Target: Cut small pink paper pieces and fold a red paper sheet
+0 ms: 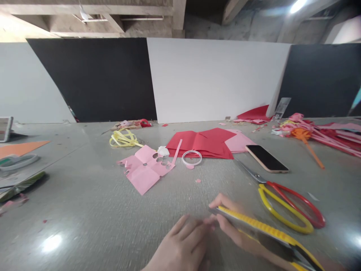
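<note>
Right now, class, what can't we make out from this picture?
All in the head view:
Whatever the left hand may pinch: hidden by its fingers.
Fine details of the yellow tool in the right hand: blurred.
The orange sheet in full: cut off by the left edge.
How many red sheets: they overlap.

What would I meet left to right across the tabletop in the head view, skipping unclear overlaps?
Orange sheet → yellow strips → stacked red sheets → smartphone → orange stemmed decoration.
</note>
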{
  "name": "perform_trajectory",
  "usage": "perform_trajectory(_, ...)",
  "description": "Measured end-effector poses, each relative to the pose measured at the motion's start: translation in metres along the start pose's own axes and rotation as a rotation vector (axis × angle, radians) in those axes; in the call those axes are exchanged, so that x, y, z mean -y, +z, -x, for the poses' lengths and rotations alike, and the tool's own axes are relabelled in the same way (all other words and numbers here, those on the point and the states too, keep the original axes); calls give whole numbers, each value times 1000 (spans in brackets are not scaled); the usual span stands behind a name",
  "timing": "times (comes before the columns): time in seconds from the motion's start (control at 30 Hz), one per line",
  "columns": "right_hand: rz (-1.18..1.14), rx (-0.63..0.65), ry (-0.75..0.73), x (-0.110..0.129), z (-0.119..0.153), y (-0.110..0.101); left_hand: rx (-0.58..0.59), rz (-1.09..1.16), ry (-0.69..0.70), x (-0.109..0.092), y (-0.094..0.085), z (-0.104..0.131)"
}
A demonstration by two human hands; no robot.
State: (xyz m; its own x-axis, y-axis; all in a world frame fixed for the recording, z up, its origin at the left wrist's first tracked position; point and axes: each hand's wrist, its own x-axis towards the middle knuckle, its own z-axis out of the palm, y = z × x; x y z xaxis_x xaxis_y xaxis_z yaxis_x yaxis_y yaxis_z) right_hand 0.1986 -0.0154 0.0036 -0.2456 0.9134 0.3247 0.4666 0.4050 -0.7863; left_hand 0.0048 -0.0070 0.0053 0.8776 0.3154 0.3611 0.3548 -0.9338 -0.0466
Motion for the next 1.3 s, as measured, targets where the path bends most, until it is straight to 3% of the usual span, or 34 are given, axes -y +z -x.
perform_trajectory(0.27, -113, 137, 199, -11, -5, -13, -18, -3, -3, 0, 1, 1)
perform_trajectory(0.57, 89, 306, 70, -6, -12, -22, 67, 22, -17, 0, 0, -1)
perform_trajectory(0.93, 114, 278, -1, 14, -10, -26, 156, 128, -37, 2, -10, -7)
perform_trajectory(1.3, 161, 300, -91, 19, -13, -28, 101, 326, -102, 7, 6, -2)
